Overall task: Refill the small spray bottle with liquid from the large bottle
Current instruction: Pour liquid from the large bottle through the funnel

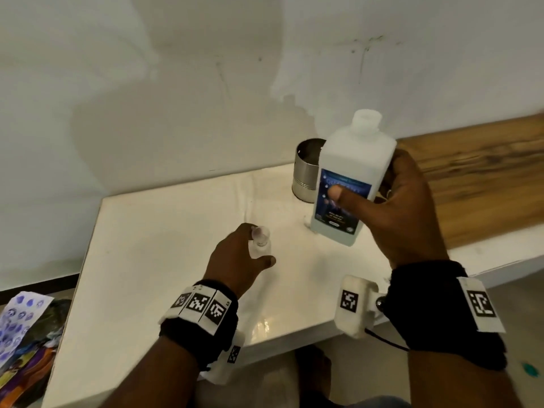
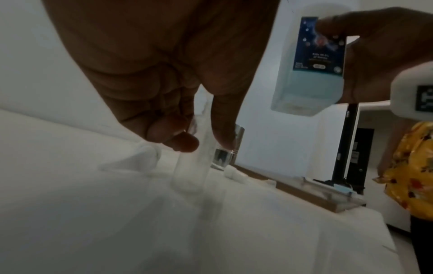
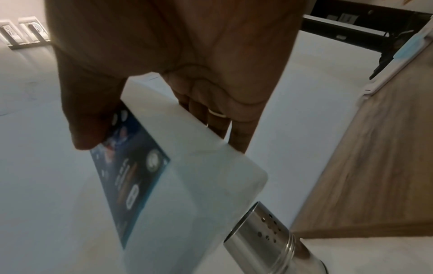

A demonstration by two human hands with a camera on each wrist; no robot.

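Right hand (image 1: pixel 403 207) grips uncapped large bottle (image 1: pixel 350 178) mid-body (stiff, partly full, probably hefty); left hand (image 1: pixel 235 260) pinches light, tippy small spray bottle (image 1: pixel 260 245).

Head view downward over table (image 1: pixel 147 245); wrist views close, both showing large bottle (image 2: pixel 311 74)

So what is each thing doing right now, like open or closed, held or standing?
large bottle: cap off, upright, lifted off the table, part full of bluish liquid.
small spray bottle: clear, standing on the table, top state unclear.
right hand: grips the large bottle.
left hand: holds the small spray bottle.
metal cup: upright, open-topped.
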